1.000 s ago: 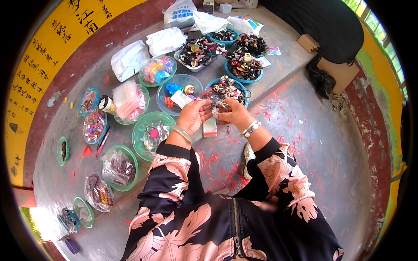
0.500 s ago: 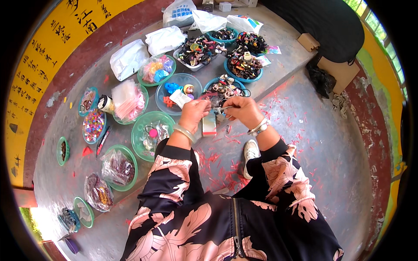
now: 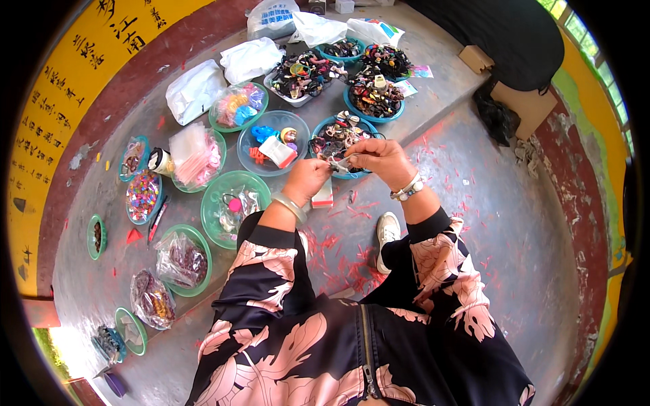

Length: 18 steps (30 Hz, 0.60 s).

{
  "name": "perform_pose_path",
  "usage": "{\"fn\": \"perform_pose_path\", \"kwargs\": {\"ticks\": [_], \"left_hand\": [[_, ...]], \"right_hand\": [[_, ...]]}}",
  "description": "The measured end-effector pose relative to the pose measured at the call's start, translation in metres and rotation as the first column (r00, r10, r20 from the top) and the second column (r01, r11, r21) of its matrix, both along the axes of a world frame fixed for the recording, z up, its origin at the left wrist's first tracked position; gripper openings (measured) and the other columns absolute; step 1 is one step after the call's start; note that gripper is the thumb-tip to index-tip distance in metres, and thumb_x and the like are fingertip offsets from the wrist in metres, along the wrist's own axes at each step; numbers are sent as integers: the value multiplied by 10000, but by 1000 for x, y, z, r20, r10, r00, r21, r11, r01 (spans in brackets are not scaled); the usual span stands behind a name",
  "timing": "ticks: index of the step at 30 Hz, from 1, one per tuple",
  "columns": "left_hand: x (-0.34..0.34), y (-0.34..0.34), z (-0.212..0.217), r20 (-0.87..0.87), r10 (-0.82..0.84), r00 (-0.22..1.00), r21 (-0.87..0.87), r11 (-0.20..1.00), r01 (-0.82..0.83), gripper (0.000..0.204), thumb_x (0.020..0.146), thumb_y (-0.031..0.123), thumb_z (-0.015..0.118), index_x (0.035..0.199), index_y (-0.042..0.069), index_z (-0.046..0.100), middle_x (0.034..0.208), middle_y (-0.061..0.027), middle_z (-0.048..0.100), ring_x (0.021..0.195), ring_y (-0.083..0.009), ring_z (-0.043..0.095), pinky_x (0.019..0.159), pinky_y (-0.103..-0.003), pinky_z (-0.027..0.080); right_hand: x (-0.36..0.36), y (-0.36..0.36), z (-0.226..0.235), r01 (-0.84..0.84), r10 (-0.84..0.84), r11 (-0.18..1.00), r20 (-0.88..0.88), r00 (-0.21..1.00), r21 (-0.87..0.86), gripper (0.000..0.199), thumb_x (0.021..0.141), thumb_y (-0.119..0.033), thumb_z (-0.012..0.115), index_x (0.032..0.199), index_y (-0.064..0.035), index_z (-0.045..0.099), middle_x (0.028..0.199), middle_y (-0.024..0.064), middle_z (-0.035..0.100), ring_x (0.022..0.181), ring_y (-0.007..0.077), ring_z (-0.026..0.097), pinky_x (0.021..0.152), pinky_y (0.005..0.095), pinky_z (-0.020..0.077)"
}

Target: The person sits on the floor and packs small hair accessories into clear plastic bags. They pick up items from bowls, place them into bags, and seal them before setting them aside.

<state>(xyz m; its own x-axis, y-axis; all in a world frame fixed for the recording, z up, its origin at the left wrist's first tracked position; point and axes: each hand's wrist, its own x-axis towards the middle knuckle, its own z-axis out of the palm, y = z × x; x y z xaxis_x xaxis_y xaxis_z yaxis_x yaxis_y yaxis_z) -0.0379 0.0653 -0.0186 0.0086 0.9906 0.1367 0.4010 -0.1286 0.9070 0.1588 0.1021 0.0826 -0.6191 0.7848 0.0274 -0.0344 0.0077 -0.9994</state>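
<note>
Left hand [image 3: 311,180], right hand [image 3: 380,161], small item [image 3: 341,164] pinched between, black-lettered yellow wall [image 3: 101,55]

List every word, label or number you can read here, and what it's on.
Yellow wall: columns of dark characters, larger ones clear; not copied out here.
Pale bag at the back: blue printed characters; likewise not copied.
Small colourful card: too small to read.
Small held item: too small to show any text.

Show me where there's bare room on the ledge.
Bare ledge lies right of the pale card, below the cardboard box, and between the small green bowl at far left and the loose clear bag. It's crowded beyond the right hand, where blue bowls stand close together.
</note>
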Motion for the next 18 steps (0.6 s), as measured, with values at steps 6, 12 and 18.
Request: {"fn": "perform_pose_path", "kwargs": {"ticks": [6, 12, 18], "left_hand": [[3, -5, 23, 274, -100, 957, -287, 941, 180, 276, 867, 249, 507, 871, -3, 621, 826, -32, 628, 733, -87, 573, 699, -235, 461], [2, -9, 35, 314, -83, 946, -374, 905, 203, 270, 866, 252, 506, 886, 5, 614, 844, -46, 628, 753, -100, 580, 709, -240, 462], [1, -4, 15, 199, -120, 973, -271, 947, 172, 263, 870, 207, 499, 943, -13, 622, 832, -43, 626, 729, -100, 574, 685, -234, 464]], "right_hand": [[4, 3, -7, 14, -60, 965, 169, 984, 261, 117, 790, 15, 586, 893, 9, 641, 817, 24, 620, 755, 88, 576, 674, 223, 472], [2, 2, -12, -36, -180, 830, 329, 927, 556, 122, 736, 5, 609, 846, -28, 652, 781, 71, 615, 678, 156, 589, 619, 262, 470], [-2, -2, -10, -58, -265, 771, 403, 876, 634, 106, 693, -130, 607, 766, -73, 656, 748, 120, 617, 701, 300, 592, 637, 368, 473]]}}
